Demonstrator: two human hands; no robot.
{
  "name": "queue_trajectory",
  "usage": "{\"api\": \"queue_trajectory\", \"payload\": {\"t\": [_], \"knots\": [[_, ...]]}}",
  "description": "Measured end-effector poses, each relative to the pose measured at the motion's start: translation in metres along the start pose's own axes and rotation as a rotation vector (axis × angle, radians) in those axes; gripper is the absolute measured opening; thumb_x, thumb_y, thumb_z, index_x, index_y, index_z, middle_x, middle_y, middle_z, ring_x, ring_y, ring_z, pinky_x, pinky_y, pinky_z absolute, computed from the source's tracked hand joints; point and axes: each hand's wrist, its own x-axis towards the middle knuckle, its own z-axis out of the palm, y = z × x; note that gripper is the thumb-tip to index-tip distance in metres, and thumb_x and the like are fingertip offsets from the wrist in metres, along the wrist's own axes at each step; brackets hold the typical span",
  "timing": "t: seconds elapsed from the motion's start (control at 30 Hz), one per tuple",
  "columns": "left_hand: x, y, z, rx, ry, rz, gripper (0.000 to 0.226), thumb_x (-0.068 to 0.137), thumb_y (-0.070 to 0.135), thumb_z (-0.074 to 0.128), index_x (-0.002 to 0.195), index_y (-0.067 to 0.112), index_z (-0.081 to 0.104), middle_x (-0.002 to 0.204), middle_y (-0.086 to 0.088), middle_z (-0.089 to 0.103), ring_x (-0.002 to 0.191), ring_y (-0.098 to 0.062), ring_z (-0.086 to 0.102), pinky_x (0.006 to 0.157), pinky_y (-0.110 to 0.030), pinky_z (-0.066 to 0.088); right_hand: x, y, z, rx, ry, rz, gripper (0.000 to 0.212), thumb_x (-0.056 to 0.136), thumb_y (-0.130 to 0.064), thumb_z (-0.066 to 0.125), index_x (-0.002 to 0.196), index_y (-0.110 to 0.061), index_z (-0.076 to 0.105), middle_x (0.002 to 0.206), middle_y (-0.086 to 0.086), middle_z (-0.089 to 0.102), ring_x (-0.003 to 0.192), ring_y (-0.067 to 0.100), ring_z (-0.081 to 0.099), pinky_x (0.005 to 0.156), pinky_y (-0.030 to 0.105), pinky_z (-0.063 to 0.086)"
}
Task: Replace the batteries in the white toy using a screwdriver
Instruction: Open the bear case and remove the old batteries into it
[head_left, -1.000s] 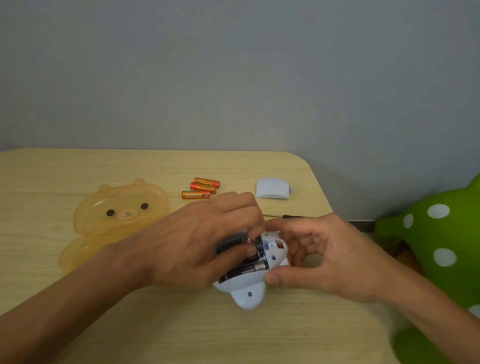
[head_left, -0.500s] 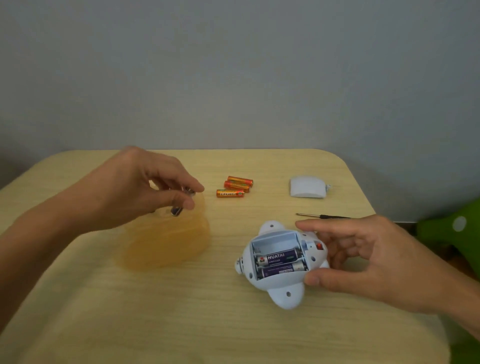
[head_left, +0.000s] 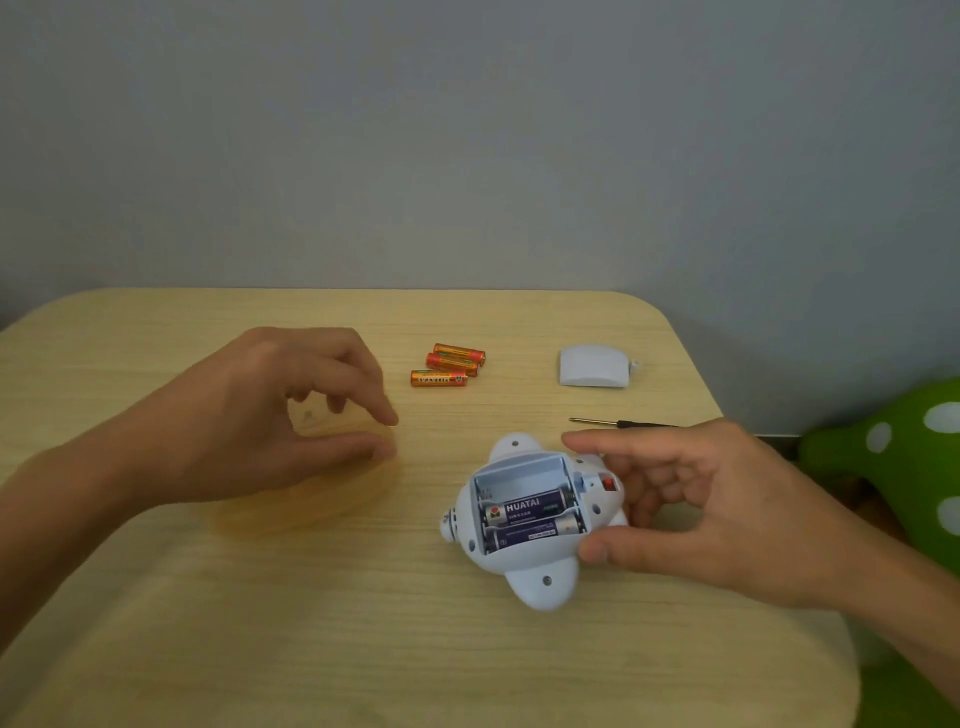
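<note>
Dim, flat, soft light; motion blur smears the left hand (head_left: 270, 415).

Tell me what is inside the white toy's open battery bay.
Two dark batteries lie side by side in the nearer slots of the white toy; the far slot is empty. What lies under the batteries is hidden.

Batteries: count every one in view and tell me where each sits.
5. Three orange batteries lie together on the table; two dark batteries sit in the toy's open compartment. Another may be hidden under the left hand.
</note>
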Motion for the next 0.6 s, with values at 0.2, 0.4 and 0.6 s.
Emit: {"api": "queue_trajectory", "payload": {"t": [0.2, 0.4, 0.6], "knots": [[0.016, 0.056, 0.027, -0.095, -0.082, 0.172, 0.039, 0.081, 0.061, 0.078, 0.108, 0.032, 0.078, 0.104, 0.016, 0.066, 0.096, -0.007, 0.065, 0.08, -0.024, 0.051, 0.0, -0.002, -0.001, -0.037, -0.009, 0.018, 0.074, 0.064, -0.044, 0.092, 0.134, -0.038, 0.07, 0.096, 0.005, 0.083, 0.082, 0.03, 0.075, 0.082, 0.042, 0.064], [0.031, 0.071, 0.052, 0.001, -0.116, 0.232, 0.044, 0.08, 0.069, 0.07, 0.111, 0.037, 0.072, 0.103, 0.014, 0.051, 0.093, -0.005, 0.051, 0.076, -0.014, 0.039, -0.001, 0.0, -0.001, -0.039, -0.003, 0.012, 0.069, 0.066, -0.044, 0.09, 0.132, -0.039, 0.071, 0.093, 0.007, 0.082, 0.08, 0.032, 0.074, 0.081, 0.045, 0.064], [0.036, 0.074, 0.061, 0.003, -0.118, 0.264, 0.035, 0.083, 0.06, 0.074, 0.102, 0.033, 0.064, 0.102, 0.012, 0.044, 0.091, -0.004, 0.042, 0.072, -0.016, 0.037, 0.002, 0.004, -0.002, -0.068, -0.028, 0.001, 0.066, 0.077, -0.03, 0.095, 0.138, -0.033, 0.07, 0.091, 0.015, 0.082, 0.08, 0.039, 0.074, 0.079, 0.054, 0.063]]}}
